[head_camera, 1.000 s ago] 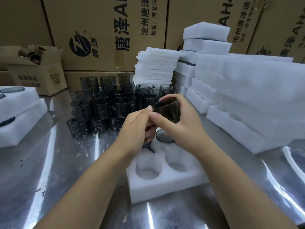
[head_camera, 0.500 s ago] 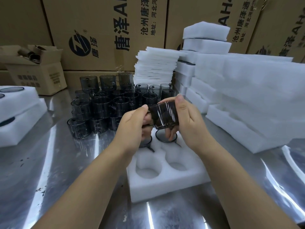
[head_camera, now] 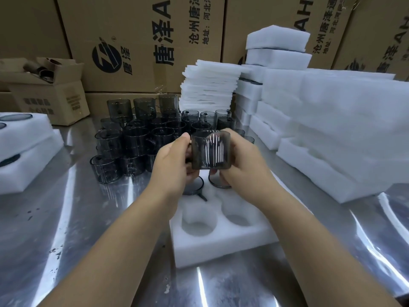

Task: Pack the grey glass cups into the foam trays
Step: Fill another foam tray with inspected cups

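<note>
Two stacked foam trays (head_camera: 24, 156) at far left, dark rims in their holes. Next right, massed grey glass cups (head_camera: 132, 140) on the steel table (head_camera: 66, 222). Grips the held cup (head_camera: 211, 151) upright above the near foam tray (head_camera: 221, 247), over two seated cups (head_camera: 218, 183): left hand (head_camera: 174, 167) curled at its left side, right hand (head_camera: 242, 160) wrapped round its right. Foam stacks (head_camera: 332, 129) far right.

The cup (head_camera: 211, 151) sits between left grip (head_camera: 174, 167) and right grip (head_camera: 242, 160), above the foam tray (head_camera: 221, 248). Loose cups (head_camera: 135, 140) stand behind-left, foam stacks (head_camera: 332, 129) right.
</note>
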